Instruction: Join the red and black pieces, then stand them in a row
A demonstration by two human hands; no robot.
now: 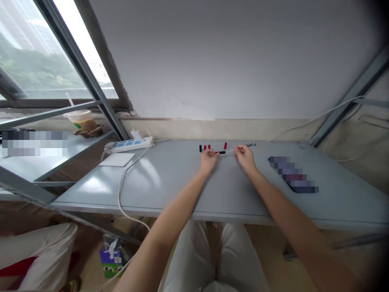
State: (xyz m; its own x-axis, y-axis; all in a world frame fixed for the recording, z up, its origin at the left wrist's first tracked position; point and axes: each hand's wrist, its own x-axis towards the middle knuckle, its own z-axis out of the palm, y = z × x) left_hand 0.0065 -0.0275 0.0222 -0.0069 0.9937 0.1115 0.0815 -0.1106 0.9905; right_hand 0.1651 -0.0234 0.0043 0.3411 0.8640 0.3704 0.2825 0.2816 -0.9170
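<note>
My left hand [208,159] is closed in a pinch over the grey desk, round a thin rod with a black section [221,152]. From the black section a narrow pale shaft [229,151] runs right, up to the fingertips of my right hand [244,156]. Those fingers are pinched together too; a trace of red shows at their tips, too small to name. Just beyond my left hand stand a small black cylinder [200,148] and two small red cylinders [209,147]. Another red cylinder [225,145] is between the hands, farther back. Tiny dark metal pieces [251,144] lie behind my right hand.
A phone-like dark slab [293,174], blurred out, lies at the right. To the left are a white power strip [130,143], a flat white square [117,159] and a white cable [120,190] crossing the desk edge. Another person's leg [48,255] is at lower left.
</note>
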